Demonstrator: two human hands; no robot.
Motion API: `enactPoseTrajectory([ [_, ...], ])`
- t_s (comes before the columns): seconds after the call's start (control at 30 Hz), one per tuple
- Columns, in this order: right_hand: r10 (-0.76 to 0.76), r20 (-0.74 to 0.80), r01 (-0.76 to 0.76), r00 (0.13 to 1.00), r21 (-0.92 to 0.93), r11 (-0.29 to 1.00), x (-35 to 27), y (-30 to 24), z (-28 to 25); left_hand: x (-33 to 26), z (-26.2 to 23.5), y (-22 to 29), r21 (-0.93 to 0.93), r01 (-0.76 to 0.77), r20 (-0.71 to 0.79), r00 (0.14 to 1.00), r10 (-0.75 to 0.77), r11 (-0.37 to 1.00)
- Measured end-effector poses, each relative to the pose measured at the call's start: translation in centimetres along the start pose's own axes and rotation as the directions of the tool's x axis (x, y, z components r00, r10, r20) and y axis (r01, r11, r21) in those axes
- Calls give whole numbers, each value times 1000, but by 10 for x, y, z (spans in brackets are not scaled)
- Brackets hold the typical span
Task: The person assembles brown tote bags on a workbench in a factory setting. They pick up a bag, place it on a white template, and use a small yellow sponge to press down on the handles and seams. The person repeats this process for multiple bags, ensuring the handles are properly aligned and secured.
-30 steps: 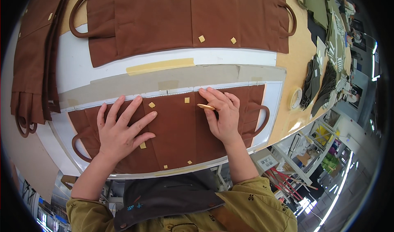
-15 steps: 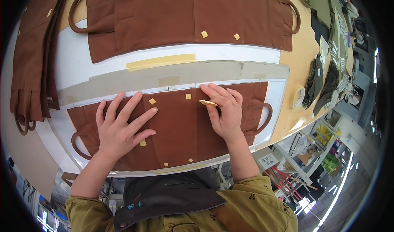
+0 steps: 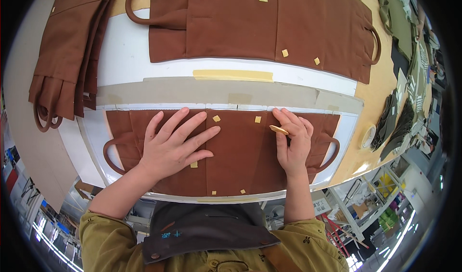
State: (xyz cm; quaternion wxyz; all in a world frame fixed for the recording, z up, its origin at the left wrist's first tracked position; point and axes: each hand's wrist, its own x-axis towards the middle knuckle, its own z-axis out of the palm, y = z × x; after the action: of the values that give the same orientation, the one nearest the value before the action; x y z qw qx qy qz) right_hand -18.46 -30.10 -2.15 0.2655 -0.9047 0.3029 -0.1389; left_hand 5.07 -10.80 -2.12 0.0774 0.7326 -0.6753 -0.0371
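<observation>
A brown fabric panel with a looped handle at each end and several small yellow tape pieces lies flat in front of me. My left hand rests on its left half, fingers spread, the fingertips close to the far edge. Over the right half, my right hand pinches a short tan stick with a rounded end between thumb and fingers. Its other fingertips touch the panel's far edge. A grey strip with tape patches runs along that edge; a white board shows beneath the panel.
Another brown panel with handles lies beyond the grey strip. Folded brown pieces are at the far left. A tape roll and dark fabric bundles sit at the right. A metal rack stands past the table edge.
The whole view has shifted, so table and hands appear farther right in the picture. Both hands keep nearly the same places on the brown panel, the stick still in the right one.
</observation>
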Motion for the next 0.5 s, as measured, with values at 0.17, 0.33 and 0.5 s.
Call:
enactPoseTrajectory([
  [0.17, 13, 27, -13, 1000, -17, 1000, 3, -1, -4, 5, -2, -1, -43, 0, -2, 1000, 0, 999],
  [0.33, 14, -4, -13, 1000, 33, 999, -1, 1, -4, 4, -2, -1, -50, -9, 1, 1000, 9, 999],
  [0.5, 159, -204, -110, 966, 235, 966, 9, -33, 1, 4, -3, -2, -60, -3, 9, 1000, 4, 998],
])
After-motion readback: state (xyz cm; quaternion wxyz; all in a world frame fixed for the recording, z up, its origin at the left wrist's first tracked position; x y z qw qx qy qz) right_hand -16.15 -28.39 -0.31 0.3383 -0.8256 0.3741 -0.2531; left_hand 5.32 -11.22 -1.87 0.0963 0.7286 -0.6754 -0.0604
